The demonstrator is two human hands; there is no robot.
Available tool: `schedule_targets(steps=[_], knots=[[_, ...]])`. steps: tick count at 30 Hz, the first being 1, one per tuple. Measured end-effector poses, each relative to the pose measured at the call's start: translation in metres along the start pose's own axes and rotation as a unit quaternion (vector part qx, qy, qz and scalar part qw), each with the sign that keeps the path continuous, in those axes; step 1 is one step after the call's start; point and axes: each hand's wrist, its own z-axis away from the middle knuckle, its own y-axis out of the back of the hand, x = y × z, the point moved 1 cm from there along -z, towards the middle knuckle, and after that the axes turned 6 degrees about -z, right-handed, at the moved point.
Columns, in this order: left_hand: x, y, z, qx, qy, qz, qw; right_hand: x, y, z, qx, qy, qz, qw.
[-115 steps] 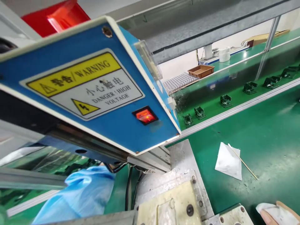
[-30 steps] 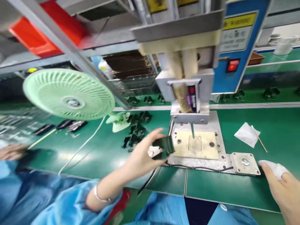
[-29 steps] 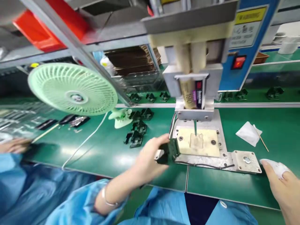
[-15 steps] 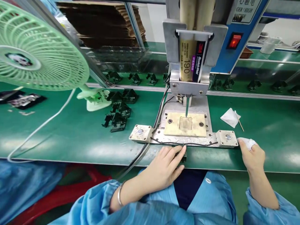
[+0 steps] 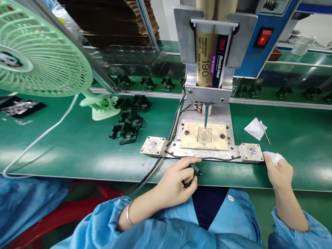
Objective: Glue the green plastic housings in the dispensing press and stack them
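Observation:
My left hand (image 5: 178, 178) is closed around a small black plastic part (image 5: 194, 173) at the table's front edge, its index finger stretched over the top. Just behind it lies the dispenser's metal base with a cream fixture block (image 5: 186, 140), whose square recess holds no part. A glue cartridge (image 5: 204, 65) is clamped above, its nozzle (image 5: 206, 116) pointing down at the recess. To the right, my right hand (image 5: 280, 174) pinches a white wipe (image 5: 273, 158) beside the right button box (image 5: 251, 153). A left button box (image 5: 153, 146) sits at the other end of the base.
Several black plastic parts (image 5: 129, 121) are clustered left of the dispenser, near a green clip-on fan (image 5: 52, 58). A folded white wipe (image 5: 254, 129) and a thin stick (image 5: 265, 132) lie at right. More black parts (image 5: 255, 90) line the rear strip. Cables run off the front edge.
My left hand has curled its fingers and taken hold of the black part, which was mostly hidden under it. My right hand stays put with the wipe. The view has shifted slightly.

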Motion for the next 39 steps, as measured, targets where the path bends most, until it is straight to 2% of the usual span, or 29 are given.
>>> schedule_targets(steps=[3,8,11,13,16,19,21,25,27,30,33,35,37,39], knots=[[-0.001,0.004,0.004,-0.010,0.046,0.022,0.999,0.001,-0.001,0.000,0.006,-0.003,0.011,1.000],[-0.012,0.023,0.011,-0.143,0.072,0.090,0.983,0.000,-0.001,0.002,0.006,-0.001,0.011,1.000],[-0.017,0.031,0.009,-0.151,0.109,0.173,0.967,-0.003,0.000,0.003,0.002,0.011,0.020,1.000],[-0.017,0.033,0.000,-0.137,0.167,0.271,0.938,-0.004,0.000,0.003,0.003,0.015,0.023,1.000],[-0.015,0.037,-0.028,-0.132,0.278,0.388,0.869,-0.004,0.000,0.003,0.004,0.017,0.024,1.000],[-0.015,0.040,-0.065,-0.170,0.360,0.436,0.807,-0.001,-0.001,0.003,0.006,0.017,0.025,1.000],[-0.019,0.041,-0.088,-0.179,0.375,0.441,0.796,0.001,-0.001,0.003,0.009,0.016,0.021,1.000],[-0.038,0.037,-0.116,-0.160,0.352,0.431,0.815,0.005,-0.002,0.002,0.010,0.011,0.020,1.000],[-0.048,0.030,-0.122,-0.141,0.323,0.418,0.837,0.004,-0.002,0.002,0.001,0.015,0.013,1.000],[-0.060,0.019,-0.123,-0.104,0.232,0.366,0.895,0.002,-0.002,0.002,-0.005,0.024,0.002,1.000],[-0.064,0.016,-0.118,-0.108,0.158,0.220,0.957,0.002,-0.003,0.001,0.000,0.020,0.004,1.000],[-0.065,0.023,-0.111,-0.110,0.127,0.091,0.982,0.004,-0.003,0.001,0.002,0.008,0.001,1.000],[-0.065,0.040,-0.099,-0.092,0.105,0.002,0.990,0.007,-0.002,0.001,0.008,-0.022,-0.011,1.000],[-0.070,0.061,-0.080,-0.046,0.134,-0.030,0.990,0.009,-0.001,0.001,0.024,-0.075,-0.031,0.996]])
